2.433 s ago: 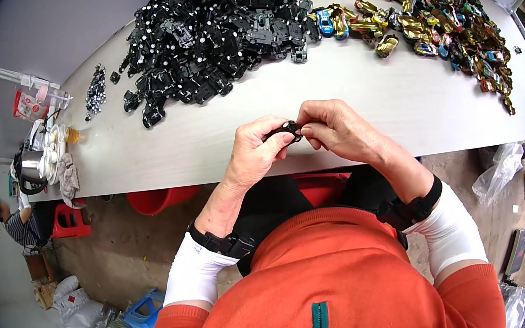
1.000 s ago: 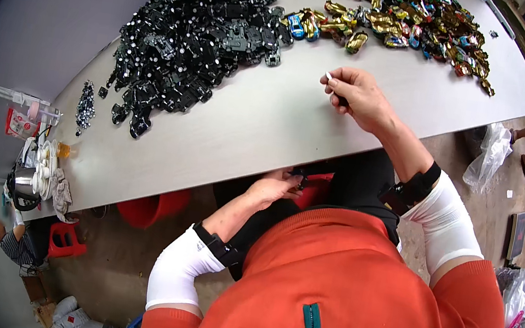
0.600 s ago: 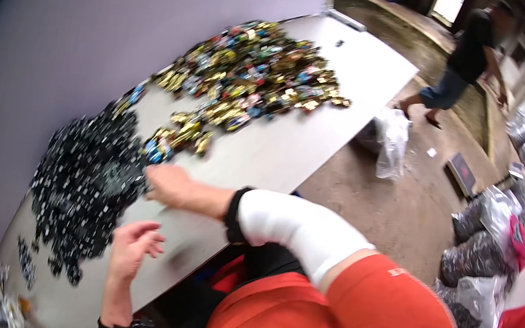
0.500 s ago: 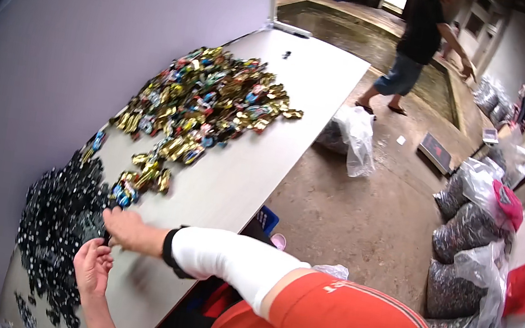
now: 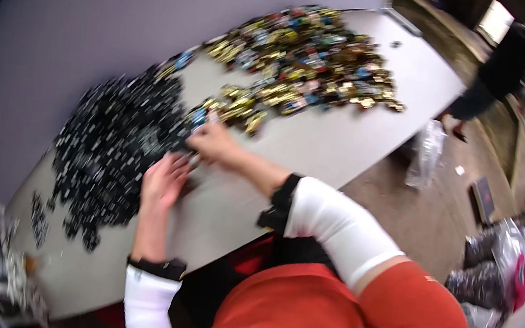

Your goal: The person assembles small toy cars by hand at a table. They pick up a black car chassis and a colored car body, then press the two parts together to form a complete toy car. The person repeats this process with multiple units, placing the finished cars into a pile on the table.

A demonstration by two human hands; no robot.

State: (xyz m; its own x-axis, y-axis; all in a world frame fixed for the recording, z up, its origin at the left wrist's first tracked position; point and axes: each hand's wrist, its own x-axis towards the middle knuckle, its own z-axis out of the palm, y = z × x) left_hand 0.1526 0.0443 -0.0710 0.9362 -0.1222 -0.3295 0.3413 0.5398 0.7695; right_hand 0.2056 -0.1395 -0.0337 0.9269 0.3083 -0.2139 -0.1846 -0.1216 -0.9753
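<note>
Over the table's near side, my two hands meet beside a heap of small black pieces with white marks. My right hand is closed in a pinch, its fingertips at the heap's right edge. Just below it, my left hand has its fingers bent and drawn together, close to the right fingertips. Something small and dark shows between the hands, too blurred to name. Beyond my right hand spreads a pile of small shiny gold and multicoloured pieces, with a few gold ones lying nearer my fingers.
The pale table runs along a lilac wall panel. Plastic packaging lies by its near left end. Filled clear bags stand at right, another bag and a dark box on the floor. A person stands at far right.
My view has swung, so the table and piles sit further right and higher. Both hands stay together beside the black heap, and more of my left forearm shows.
</note>
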